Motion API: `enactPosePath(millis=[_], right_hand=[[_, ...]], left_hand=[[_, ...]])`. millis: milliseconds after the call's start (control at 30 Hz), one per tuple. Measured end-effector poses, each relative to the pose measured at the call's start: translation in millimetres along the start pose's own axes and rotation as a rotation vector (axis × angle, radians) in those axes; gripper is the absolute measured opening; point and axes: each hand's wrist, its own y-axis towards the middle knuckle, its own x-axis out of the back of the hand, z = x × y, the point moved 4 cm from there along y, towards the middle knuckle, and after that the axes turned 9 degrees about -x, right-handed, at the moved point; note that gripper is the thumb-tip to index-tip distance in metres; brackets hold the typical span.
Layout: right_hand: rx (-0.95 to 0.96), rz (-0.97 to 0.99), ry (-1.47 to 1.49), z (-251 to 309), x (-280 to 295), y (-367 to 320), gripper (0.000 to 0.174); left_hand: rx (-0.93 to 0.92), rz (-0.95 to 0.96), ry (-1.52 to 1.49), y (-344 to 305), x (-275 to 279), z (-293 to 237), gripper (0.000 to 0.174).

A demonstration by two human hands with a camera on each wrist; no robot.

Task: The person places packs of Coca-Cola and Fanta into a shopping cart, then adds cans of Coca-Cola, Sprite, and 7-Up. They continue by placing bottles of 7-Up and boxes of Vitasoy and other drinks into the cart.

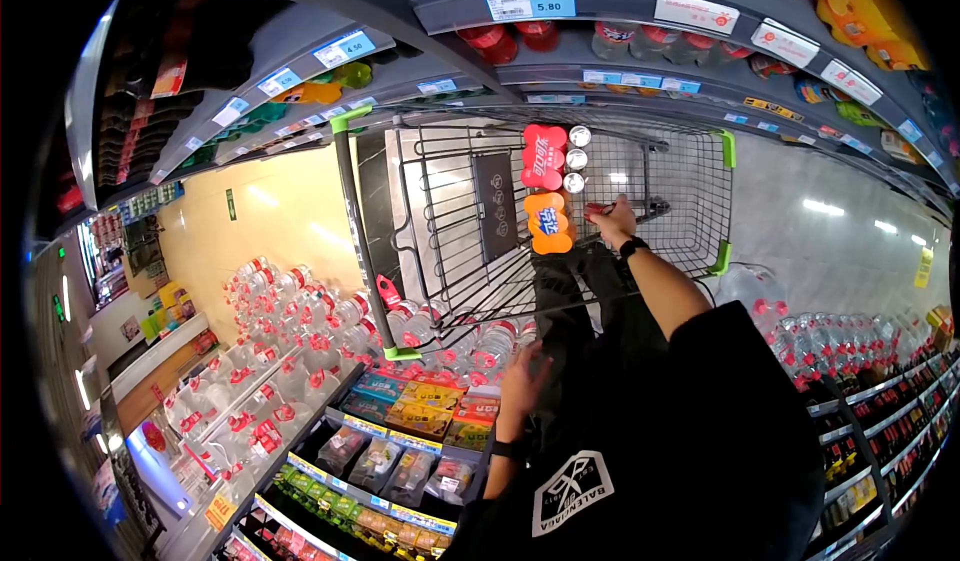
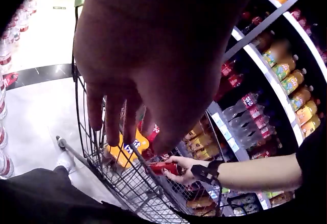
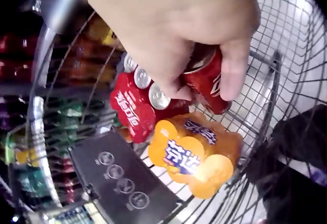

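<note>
My right hand (image 1: 617, 223) reaches into a wire shopping cart (image 1: 724, 259) and grips a red soda can (image 3: 208, 83), thumb on one side and fingers on the other. Right by it in the cart sit a shrink-wrapped red multipack of cola cans (image 1: 543, 158) and an orange multipack of soda cans (image 1: 549, 223). Silver can tops (image 1: 575, 160) line the edge of the red pack. Outside the cart, my left hand (image 1: 522, 386) hangs with loosely extended fingers and holds nothing. In the left wrist view it covers much of the cart.
Drink shelves with price tags (image 1: 530, 5) run along the far side of the cart. Large water bottles (image 1: 290, 306) stand in rows at the left. A snack rack (image 1: 400, 461) is close to my left arm. A dark panel (image 3: 120, 180) is fixed inside the cart.
</note>
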Motion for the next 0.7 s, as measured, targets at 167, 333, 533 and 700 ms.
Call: enactPosePath(millis=[167, 333, 533, 700], right_hand=[[-0.004, -0.172, 0.008, -32.4, -81.7, 62.6, 0.067], [0.046, -0.047, 0.399, -64.1, -111.2, 70.5, 0.046], [-0.162, 0.35, 0.476, -59.9, -60.9, -1.2, 0.045], [0.463, 0.383, -0.554, -106.5, -14.7, -88.5, 0.037]], left_hand=[[0.153, 0.036, -0.086, -30.4, -0.1, 8.4, 0.04], [0.206, 0.066, -0.091, -54.0, 3.4, 21.3, 0.043], [0.16, 0.002, -0.045, -62.6, 22.4, 30.7, 0.044], [0.028, -0.146, -0.017, -57.3, 75.5, 39.7, 0.042]])
